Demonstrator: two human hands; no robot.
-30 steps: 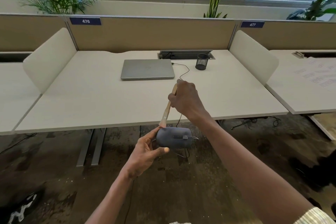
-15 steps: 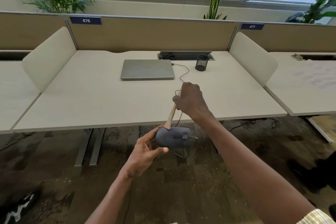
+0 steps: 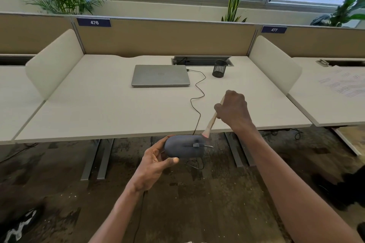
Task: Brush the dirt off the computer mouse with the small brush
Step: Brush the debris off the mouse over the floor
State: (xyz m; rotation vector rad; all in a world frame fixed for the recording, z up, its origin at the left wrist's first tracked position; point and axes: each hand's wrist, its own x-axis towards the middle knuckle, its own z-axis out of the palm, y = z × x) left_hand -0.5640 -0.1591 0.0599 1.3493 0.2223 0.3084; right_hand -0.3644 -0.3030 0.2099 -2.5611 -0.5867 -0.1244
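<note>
A dark grey wired computer mouse [image 3: 184,146] is held in the air in front of the desk edge, lying sideways with its wheel end to the right. My left hand [image 3: 156,162] grips its left end, thumb underneath. My right hand [image 3: 233,110] grips a small wooden-handled brush [image 3: 211,120] that slants down to the left. Its pinkish bristle tip touches the mouse's upper right end. The mouse's black cable [image 3: 197,96] runs up over the desk to the laptop.
A pale desk [image 3: 98,108] stretches ahead with a closed silver laptop [image 3: 160,75], a black mesh pen cup [image 3: 219,68] and a cable tray behind. White side dividers flank it. Papers [image 3: 343,85] lie on the right desk. Dark stained floor lies below.
The brush and my right hand have swept rightward along the top of the mouse, from its left end to its right end. My left hand keeps the mouse nearly still.
</note>
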